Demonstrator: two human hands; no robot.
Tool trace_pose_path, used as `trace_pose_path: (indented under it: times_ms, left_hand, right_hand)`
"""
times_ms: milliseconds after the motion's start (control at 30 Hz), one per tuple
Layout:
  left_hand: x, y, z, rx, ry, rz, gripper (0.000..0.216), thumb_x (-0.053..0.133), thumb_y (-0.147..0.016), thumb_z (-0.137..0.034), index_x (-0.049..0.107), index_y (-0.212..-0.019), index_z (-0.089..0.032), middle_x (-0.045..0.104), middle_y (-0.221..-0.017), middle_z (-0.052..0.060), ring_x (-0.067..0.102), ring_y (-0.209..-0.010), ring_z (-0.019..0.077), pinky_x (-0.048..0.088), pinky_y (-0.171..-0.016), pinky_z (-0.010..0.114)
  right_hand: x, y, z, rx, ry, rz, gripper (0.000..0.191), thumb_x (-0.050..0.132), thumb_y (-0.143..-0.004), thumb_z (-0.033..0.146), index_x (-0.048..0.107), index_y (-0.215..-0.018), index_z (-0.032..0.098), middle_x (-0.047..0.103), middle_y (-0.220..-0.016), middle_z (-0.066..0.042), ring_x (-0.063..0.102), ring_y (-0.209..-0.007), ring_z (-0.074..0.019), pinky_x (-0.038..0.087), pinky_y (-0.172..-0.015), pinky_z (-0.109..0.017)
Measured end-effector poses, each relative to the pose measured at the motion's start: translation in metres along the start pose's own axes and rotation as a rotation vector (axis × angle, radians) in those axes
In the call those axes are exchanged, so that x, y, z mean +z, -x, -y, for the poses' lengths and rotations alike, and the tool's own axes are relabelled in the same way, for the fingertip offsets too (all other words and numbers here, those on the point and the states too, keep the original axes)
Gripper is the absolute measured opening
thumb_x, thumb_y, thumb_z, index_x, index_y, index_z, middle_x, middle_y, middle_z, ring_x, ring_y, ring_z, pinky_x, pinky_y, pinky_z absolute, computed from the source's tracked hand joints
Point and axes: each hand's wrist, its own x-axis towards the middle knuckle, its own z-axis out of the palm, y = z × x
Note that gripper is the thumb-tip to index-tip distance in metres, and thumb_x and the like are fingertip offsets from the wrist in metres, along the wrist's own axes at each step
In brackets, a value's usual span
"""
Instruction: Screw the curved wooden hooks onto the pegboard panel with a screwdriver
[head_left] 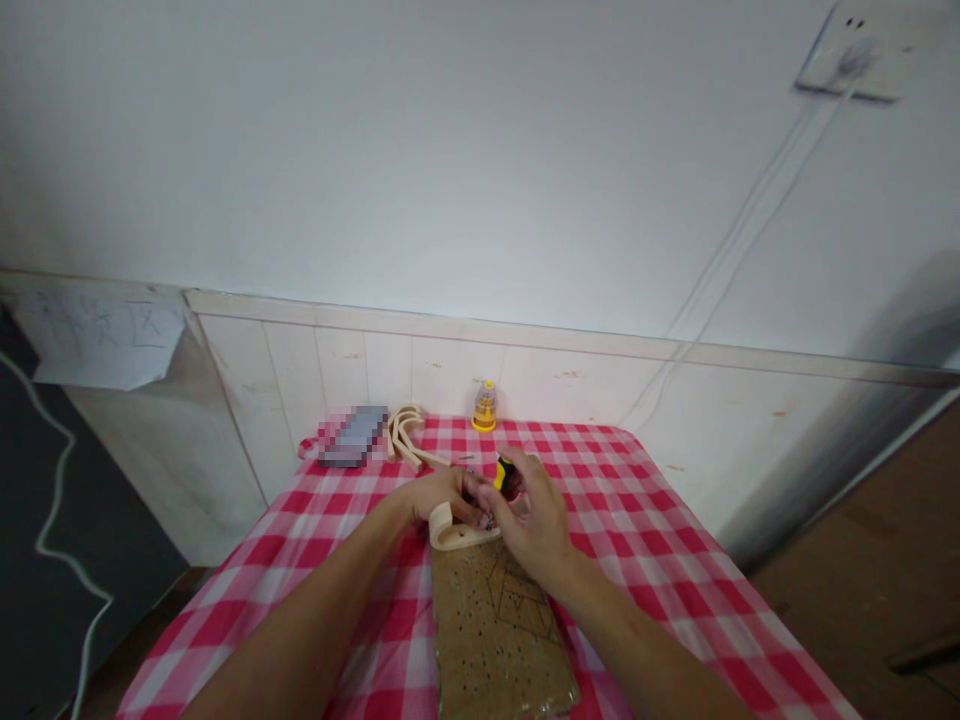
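A pale curved wooden piece (pixel 448 540) with a hooked end lies across the far end of a cardboard slab (pixel 487 620). My left hand (pixel 454 492) is closed on this piece from behind, its fingers curled down over the middle. Close above it, my right hand (pixel 538 515) grips a yellow-and-black screwdriver handle (pixel 502 474), which leans up between thumb and fingers. A small dark metal part (pixel 490 521) shows between the two hands; its exact kind is too small to tell. The right end of the wooden piece is mostly hidden by my right hand.
More curved wooden pieces (pixel 405 435) lie at the back left, beside a blurred flat device (pixel 356 437). A yellow-capped clear container (pixel 485 407) stands near the wall. A red-and-white checked cloth (pixel 600 480) covers the table. Cables hang from a wall socket (pixel 855 55).
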Motion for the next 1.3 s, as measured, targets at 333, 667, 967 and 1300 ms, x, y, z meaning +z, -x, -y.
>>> trace_pose_path:
  times_ms: [333,667,967,1300]
  left_hand:
    - [-0.0014,-0.0018,0.0020,0.016,0.008,0.002,0.044,0.093,-0.054,-0.037,0.082,-0.090,-0.015,0.068,-0.065,-0.002,0.052,-0.060,0.0112,0.041,-0.060,0.023]
    - [0.0012,0.0004,-0.0023,0.025,0.008,-0.012,0.038,0.094,-0.050,-0.043,0.080,-0.073,-0.016,0.065,-0.063,-0.002,0.049,-0.060,0.0107,0.038,-0.058,0.022]
    - [0.0015,0.0016,-0.0014,0.020,0.014,-0.025,0.042,0.093,-0.050,-0.043,0.080,-0.078,-0.015,0.068,-0.069,-0.001,0.051,-0.064,0.0117,0.041,-0.060,0.022]
    - [0.0007,0.0003,0.0013,0.004,0.036,-0.006,0.039,0.092,-0.052,-0.040,0.079,-0.079,-0.014,0.066,-0.062,-0.002,0.052,-0.060,0.0108,0.041,-0.061,0.022]
  right_hand:
    - [-0.0006,0.0083,-0.0045,0.044,-0.047,0.090,0.044,0.051,-0.098,0.020,0.046,-0.142,0.023,0.073,-0.116,-0.012,0.074,-0.099,-0.0243,0.063,-0.082,-0.038]
    - [0.0004,0.0056,-0.0043,0.070,-0.043,0.061,0.045,0.056,-0.094,0.020,0.052,-0.139,0.025,0.074,-0.110,-0.009,0.074,-0.095,-0.0250,0.064,-0.076,-0.038]
    - [-0.0006,0.0019,-0.0018,0.051,-0.013,0.028,0.043,0.059,-0.093,0.021,0.055,-0.136,0.026,0.074,-0.114,-0.008,0.073,-0.091,-0.0229,0.063,-0.081,-0.037]
    - [0.0000,0.0003,0.0003,0.035,0.008,0.010,0.039,0.060,-0.093,0.023,0.057,-0.132,0.026,0.073,-0.104,-0.008,0.071,-0.082,-0.0215,0.061,-0.074,-0.034]
